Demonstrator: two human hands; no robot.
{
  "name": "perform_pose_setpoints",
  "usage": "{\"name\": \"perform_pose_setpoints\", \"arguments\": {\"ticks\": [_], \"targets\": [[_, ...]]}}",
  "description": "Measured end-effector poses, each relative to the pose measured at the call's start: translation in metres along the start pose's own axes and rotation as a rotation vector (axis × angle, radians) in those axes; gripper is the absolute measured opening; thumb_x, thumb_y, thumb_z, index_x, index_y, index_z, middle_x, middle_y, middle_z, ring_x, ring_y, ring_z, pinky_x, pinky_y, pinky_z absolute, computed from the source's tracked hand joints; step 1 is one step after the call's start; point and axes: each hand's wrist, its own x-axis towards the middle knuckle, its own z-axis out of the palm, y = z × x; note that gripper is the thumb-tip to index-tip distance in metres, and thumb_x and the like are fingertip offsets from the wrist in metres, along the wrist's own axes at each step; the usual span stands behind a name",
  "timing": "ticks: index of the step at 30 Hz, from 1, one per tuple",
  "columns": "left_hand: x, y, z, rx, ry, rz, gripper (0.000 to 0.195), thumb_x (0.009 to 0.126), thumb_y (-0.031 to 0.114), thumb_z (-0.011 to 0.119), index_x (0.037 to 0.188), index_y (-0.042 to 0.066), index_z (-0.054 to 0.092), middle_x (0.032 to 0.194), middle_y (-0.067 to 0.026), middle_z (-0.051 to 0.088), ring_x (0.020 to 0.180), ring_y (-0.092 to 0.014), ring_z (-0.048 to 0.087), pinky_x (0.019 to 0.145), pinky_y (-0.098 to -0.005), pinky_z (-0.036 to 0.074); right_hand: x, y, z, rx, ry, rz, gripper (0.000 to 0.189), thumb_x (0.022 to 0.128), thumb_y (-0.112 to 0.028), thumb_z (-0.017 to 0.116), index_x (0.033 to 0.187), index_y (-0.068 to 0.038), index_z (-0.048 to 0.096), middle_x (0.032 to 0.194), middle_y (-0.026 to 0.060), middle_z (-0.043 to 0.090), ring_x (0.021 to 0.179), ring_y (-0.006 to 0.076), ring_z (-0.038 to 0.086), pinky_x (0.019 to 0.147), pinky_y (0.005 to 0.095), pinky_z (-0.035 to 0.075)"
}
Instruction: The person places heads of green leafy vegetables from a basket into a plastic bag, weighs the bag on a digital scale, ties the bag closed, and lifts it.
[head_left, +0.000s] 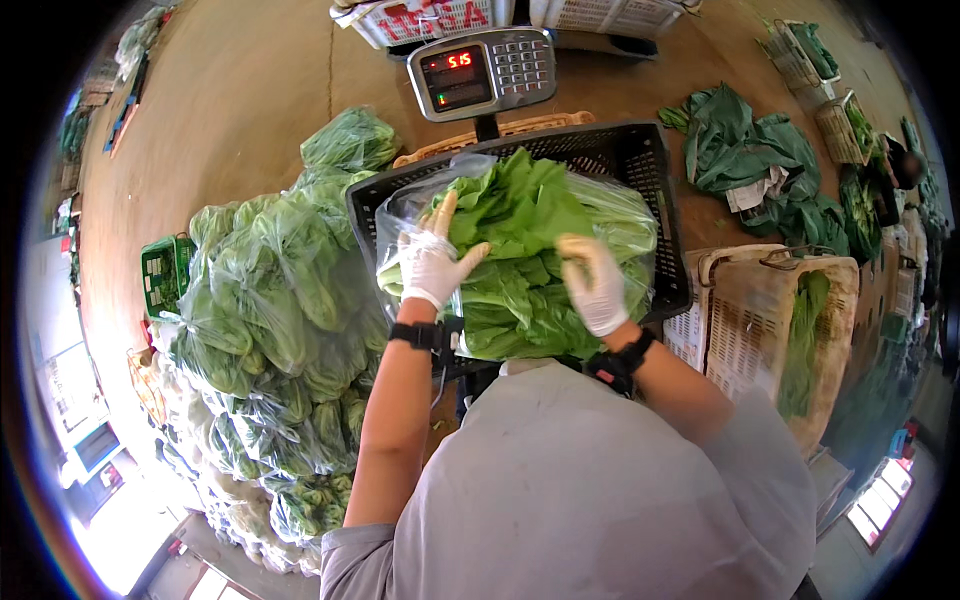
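A black plastic crate (669, 225) in front of me holds leafy green vegetables (517, 217) in a clear plastic bag (626, 191). My left hand (435, 262), in a white glove, lies palm down over the left side of the greens, with fingers and thumb spread. On the right side of the leaves is my right hand (598, 285), also gloved, its fingers bent; whether they pinch a leaf is unclear. Behind the crate stands a digital scale display (484, 73) with lit red digits and a keypad.
Stacked clear bags of green vegetables (277, 277) rise close on the left. Dirty white plastic crates (750, 322) stand at right, one with greens inside. Green sheeting (750, 150) lies on the floor beyond them. White crates (442, 21) stand behind the display. A person (896, 169) is at far right.
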Motion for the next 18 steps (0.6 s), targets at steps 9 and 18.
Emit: {"name": "perform_pose_setpoints", "arguments": {"ticks": [9, 18], "targets": [[-0.002, -0.023, 0.001, -0.317, -0.012, -0.060, 0.062, 0.087, 0.023, 0.062, 0.142, 0.013, 0.037, 0.123, -0.0184, 0.058, 0.112, -0.031, 0.055, 0.096, -0.0355, 0.040, 0.018, 0.041, -0.017, -0.716, -0.657, 0.338, 0.049, 0.078, -0.035, 0.069, 0.116, -0.006, 0.057, 0.108, 0.0152, 0.061, 0.103, 0.0313, 0.057, 0.086, 0.0402, 0.047], [-0.020, -0.049, 0.011, -0.200, 0.105, 0.003, 0.049, 0.092, 0.041, 0.048, 0.134, 0.016, 0.049, 0.123, -0.0219, 0.055, 0.112, -0.038, 0.052, 0.095, -0.0423, 0.039, 0.044, 0.066, -0.066, 0.077, -1.054, 0.476, 0.038, 0.084, -0.035, 0.064, 0.103, -0.003, 0.067, 0.093, 0.0106, 0.067, 0.085, 0.0229, 0.061, 0.076, 0.0349, 0.046]]}}
